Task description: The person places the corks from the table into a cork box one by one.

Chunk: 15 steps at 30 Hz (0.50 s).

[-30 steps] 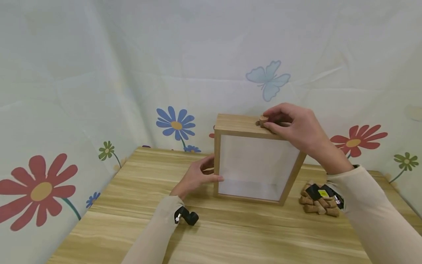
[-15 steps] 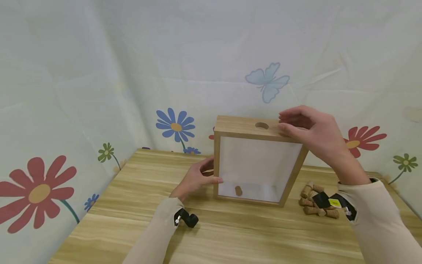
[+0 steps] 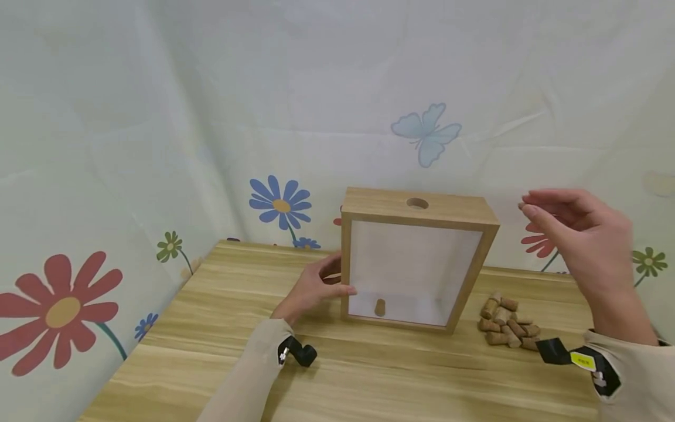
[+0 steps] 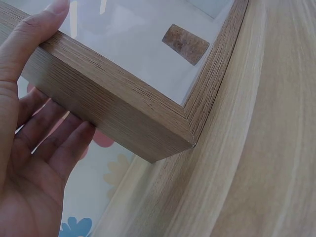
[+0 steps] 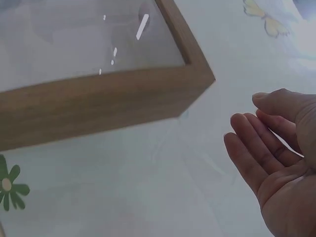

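A wooden shadow box [image 3: 422,214] with a clear front and a round hole in its top stands upright on the table. My left hand [image 3: 314,287] grips its left side, thumb on the front edge and fingers around the back, as the left wrist view [image 4: 37,133] also shows. Inside the box, a single cork [image 3: 379,308] stands at the bottom left; in the left wrist view the cork [image 4: 186,44] shows through the front. My right hand [image 3: 593,240] hangs in the air right of the box, fingers loosely bent, with nothing in it in the right wrist view.
A small pile of corks [image 3: 508,322] lies on the wood-grain table [image 3: 422,375], right of the box. Behind the table hangs a pale backdrop [image 3: 327,88] printed with flowers and a butterfly.
My right hand has let go of a cork at the hole and moved off to the right. The cork has dropped to the box's bottom. My left hand has stayed put.
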{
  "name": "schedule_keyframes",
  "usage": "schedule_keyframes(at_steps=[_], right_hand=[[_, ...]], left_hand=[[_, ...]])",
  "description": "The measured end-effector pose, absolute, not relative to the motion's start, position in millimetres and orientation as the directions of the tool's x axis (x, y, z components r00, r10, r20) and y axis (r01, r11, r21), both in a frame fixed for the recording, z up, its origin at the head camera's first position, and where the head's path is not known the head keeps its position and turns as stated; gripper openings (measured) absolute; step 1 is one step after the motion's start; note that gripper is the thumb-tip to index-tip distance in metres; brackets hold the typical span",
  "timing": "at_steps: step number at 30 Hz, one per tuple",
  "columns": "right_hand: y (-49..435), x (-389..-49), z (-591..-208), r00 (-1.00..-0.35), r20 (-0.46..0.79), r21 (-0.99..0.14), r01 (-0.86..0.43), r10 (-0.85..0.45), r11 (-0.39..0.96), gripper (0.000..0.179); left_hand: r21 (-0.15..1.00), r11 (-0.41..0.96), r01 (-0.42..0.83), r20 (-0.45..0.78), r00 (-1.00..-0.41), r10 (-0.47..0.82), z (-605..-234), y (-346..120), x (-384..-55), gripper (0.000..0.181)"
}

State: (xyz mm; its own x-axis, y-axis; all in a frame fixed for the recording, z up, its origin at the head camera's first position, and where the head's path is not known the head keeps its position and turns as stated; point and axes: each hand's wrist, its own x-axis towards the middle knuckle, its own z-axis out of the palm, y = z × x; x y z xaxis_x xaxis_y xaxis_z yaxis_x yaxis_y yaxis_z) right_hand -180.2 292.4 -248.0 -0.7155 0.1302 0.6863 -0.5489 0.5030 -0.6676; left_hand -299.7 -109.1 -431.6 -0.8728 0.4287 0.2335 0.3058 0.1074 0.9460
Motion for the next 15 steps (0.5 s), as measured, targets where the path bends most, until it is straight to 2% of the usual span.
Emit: schedule_keyframes(at_steps=[3,9,15], right_hand=[[305.2,-179.6,-260.6,-0.731,0.663,-0.686,-0.507,0.163,0.522,0.031],[327.9,-181.9,-293.2,-0.804,0.552,-0.741,-0.351,0.222,0.573,0.034],[347.2,-186.0,-319.6,-0.850,0.480,-0.764,-0.283,0.217,0.580,0.030]], left_hand=[[0.948,0.107,0.299,0.229,-0.876,0.424,-432.1,-108.9,-299.8,0.083],[0.951,0.099,0.293,0.228,-0.880,0.418,-431.3,-107.7,-298.8,0.081],[0.949,0.089,0.301,0.239,-0.876,0.419,-430.7,-108.2,-298.0,0.082]])
